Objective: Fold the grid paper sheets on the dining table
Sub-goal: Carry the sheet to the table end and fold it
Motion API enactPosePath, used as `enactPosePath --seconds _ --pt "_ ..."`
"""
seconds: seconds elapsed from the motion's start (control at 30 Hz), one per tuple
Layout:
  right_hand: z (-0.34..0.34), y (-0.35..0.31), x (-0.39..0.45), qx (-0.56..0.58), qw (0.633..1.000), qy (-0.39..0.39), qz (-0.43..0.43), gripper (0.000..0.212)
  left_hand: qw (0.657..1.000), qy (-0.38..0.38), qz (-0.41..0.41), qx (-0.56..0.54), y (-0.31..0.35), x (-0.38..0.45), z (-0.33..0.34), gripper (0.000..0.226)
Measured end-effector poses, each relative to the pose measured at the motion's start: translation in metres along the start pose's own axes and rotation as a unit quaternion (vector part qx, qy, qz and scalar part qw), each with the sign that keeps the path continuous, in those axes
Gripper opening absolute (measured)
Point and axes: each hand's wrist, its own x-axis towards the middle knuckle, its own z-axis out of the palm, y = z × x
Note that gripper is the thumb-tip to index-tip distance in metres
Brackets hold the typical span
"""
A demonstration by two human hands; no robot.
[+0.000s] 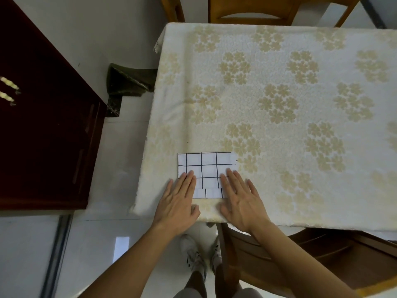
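A white grid paper sheet (207, 166) with black lines lies flat near the front left corner of the dining table (279, 108). It looks folded, with a narrower layer showing along its near edge. My left hand (179, 201) lies flat with straight fingers on the sheet's near left corner. My right hand (240, 198) lies flat with straight, spread fingers on the near right corner. Both palms cover part of the paper's near edge.
A cream tablecloth with yellow flower print covers the table. A wooden chair (311, 261) stands at the near side under my right arm, another chair (249, 9) at the far side. A dark red cabinet (43, 125) stands to the left on the tiled floor.
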Motion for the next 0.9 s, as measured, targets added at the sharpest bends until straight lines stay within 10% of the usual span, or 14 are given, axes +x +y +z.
enactPosePath --seconds 0.9 --pt "0.009 -0.014 -0.024 -0.009 1.000 -0.011 0.019 0.076 0.998 0.049 -0.040 0.005 0.014 -0.024 0.023 0.069"
